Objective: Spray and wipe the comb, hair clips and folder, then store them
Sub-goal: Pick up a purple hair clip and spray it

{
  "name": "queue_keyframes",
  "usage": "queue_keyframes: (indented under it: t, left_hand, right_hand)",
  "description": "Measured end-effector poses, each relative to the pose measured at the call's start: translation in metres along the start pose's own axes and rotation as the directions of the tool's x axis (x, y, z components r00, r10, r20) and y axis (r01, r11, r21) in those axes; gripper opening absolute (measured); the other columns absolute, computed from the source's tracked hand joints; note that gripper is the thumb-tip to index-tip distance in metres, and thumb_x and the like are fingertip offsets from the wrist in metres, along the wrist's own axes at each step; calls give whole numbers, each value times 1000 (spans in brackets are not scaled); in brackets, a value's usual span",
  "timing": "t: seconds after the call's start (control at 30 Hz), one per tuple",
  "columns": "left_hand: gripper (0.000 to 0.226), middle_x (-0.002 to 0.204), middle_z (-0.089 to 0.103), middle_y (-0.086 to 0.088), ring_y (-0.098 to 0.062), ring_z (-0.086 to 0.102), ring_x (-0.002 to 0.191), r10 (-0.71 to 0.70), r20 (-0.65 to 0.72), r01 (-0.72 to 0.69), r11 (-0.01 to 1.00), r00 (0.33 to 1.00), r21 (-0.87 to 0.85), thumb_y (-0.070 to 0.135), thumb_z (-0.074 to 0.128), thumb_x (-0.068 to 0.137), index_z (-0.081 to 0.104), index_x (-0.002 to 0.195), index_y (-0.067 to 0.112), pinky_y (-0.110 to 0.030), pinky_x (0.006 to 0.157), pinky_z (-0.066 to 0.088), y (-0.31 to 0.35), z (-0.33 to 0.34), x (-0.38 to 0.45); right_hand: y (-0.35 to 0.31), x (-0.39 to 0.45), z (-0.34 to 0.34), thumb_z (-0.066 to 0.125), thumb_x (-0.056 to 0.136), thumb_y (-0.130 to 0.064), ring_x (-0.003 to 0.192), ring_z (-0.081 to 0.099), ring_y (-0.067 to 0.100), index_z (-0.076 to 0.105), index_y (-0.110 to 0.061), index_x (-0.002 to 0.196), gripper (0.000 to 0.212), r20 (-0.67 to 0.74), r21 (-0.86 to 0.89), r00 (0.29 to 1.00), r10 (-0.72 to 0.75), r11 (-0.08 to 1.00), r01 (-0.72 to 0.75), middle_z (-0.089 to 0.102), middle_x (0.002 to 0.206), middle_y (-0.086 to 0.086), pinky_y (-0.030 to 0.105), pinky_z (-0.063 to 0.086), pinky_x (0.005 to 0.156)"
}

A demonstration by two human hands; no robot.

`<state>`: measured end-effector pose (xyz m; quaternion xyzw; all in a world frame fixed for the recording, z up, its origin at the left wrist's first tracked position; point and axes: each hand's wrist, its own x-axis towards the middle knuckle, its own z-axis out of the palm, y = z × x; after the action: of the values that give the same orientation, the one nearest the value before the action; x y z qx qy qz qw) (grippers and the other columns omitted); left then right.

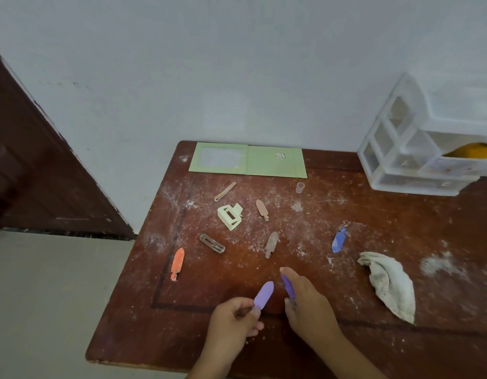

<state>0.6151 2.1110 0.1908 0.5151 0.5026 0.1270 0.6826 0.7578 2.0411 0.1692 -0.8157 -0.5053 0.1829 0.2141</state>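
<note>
**Head view: a purple clip in each hand**

Your left hand [232, 318] pinches a lilac hair clip [263, 296] by its base; your right hand [305, 302] grips a darker purple clip [288, 286]. Around them on the dusty wooden table [373, 214]: an orange clip [177, 263] at 10 o'clock, a green claw clip [230, 216] at 12, the green folder [247, 160] beyond it, a blue clip [339, 240] at 1, a crumpled cloth [390, 283] at 3.

A plain room in a home: a worn, dusty wooden tabletop [373, 220] set against a pale painted wall [236, 64], a dark wooden door [31, 173], clear plastic drawers [400, 160].
</note>
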Motion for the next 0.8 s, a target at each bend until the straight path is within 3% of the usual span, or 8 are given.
queue_keyframes:
  t: [0.1, 0.23, 0.33, 0.43, 0.57, 0.63, 0.7, 0.8]
  left_hand:
    - [15, 70, 63, -4, -1, 62, 47, 1, 14, -1, 1000, 1000, -14, 1, 55, 86, 58, 83, 15, -15, 53, 52, 2, 0, -1]
    - [12, 71, 63, -5, -1, 62, 48, 0, 16, 0, 1000, 1000, -19, 1, 56, 86, 60, 85, 12, -13, 51, 50, 4, 1, -1]
    - [17, 72, 63, -6, -1, 62, 48, 2, 11, -2, 1000, 1000, -23, 2, 56, 86, 60, 79, 16, -14, 51, 50, 6, 2, -1]
    - [18, 72, 63, -5, -3, 63, 49, -5, 15, 6, 1000, 1000, -24, 3, 56, 86, 60, 77, 18, -14, 51, 49, 6, 4, -2]
    - [14, 72, 64, -6, -5, 61, 45, -46, 1, 45, 993, 999, -112, 6, 54, 89, 60, 83, 17, -15, 46, 48, 10, 6, -3]
    - [16, 67, 62, -7, -5, 59, 41, -70, -19, 65, 980, 997, -187, 5, 53, 89, 60, 82, 16, -15, 42, 47, 12, 7, -5]
    - [17, 66, 62, -9, -6, 61, 41, -95, -33, 81, 949, 995, -304, 1, 53, 88, 62, 79, 12, -15, 42, 49, 13, 7, -6]
    - [19, 66, 65, -10, -9, 66, 48, -81, -43, 60, 926, 996, -372, -2, 53, 87, 65, 76, 7, -15, 45, 51, 16, 10, -8]
  right_hand:
    - [0, -2, -2, 50, 88, -8, 94, 61, 25, 22, -27, 138, 61, 11, 8, 1000, -14, 1000, 14, 51, 123, 7, 34, 51, 77]
    - [-3, -5, -5, 49, 89, -10, 96, 60, 19, 29, -20, 138, 53, -25, 52, 999, -31, 998, 32, 49, 128, 4, 23, 46, 77]
    - [-7, -9, -7, 53, 85, -14, 82, 60, 12, 31, -27, 135, 56, -33, 131, 993, -116, 984, 119, 53, 125, 1, 18, 43, 72]
    - [-7, -16, -2, 57, 70, -15, 64, 64, 13, 37, -36, 127, 64, -6, 101, 972, -236, 967, 235, 65, 104, 4, 21, 52, 55]
    - [-7, -18, -1, 59, 66, -14, 51, 57, 3, 38, -34, 121, 63, -10, 99, 977, -212, 972, 212, 67, 94, 1, 14, 46, 48]
    - [-5, -16, -6, 54, 78, -17, 57, 52, -2, 28, -44, 126, 61, -43, 112, 982, -186, 975, 190, 57, 109, -9, 5, 40, 59]
    - [2, -18, -11, 58, 85, -16, 83, 49, -20, 18, -41, 123, 61, -75, 209, 987, -145, 965, 158, 42, 113, -26, -2, 35, 69]
    - [5, -20, -23, 64, 82, -9, 88, 45, -24, 26, -40, 124, 64, -93, 305, 993, -71, 948, 96, 39, 108, -32, -2, 36, 69]
